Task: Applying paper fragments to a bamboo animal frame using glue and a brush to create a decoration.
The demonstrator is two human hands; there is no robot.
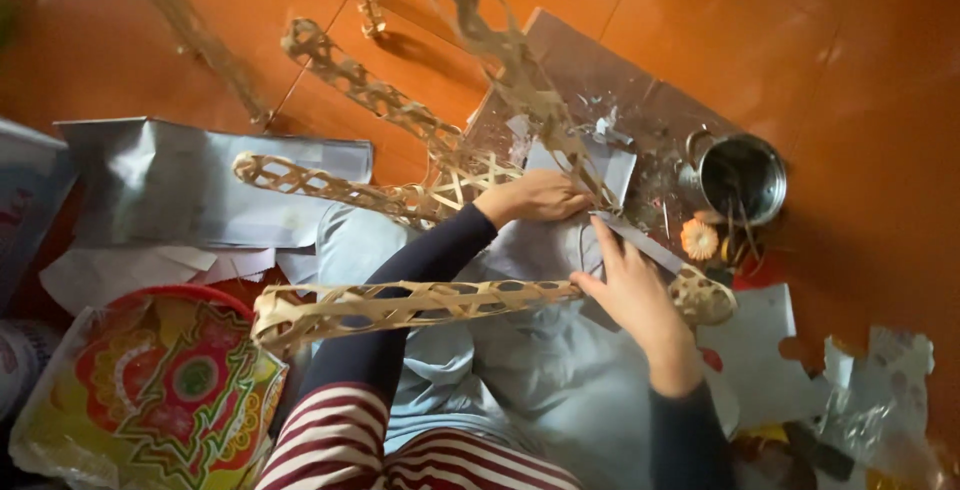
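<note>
both hands (pixel 590 240) press the woven bamboo frame (pixel 420 190) between them.

I see my left hand (pixel 535 197) and right hand (pixel 628 285) pressing on a woven bamboo frame (pixel 420 305) over pale paper (pixel 560 370); a metal pot (pixel 742 178) sits far right.

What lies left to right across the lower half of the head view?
Colourful wrapped packet → striped sleeve → woven bamboo arm → right hand → orange flower trim → crumpled foil scraps.
</note>
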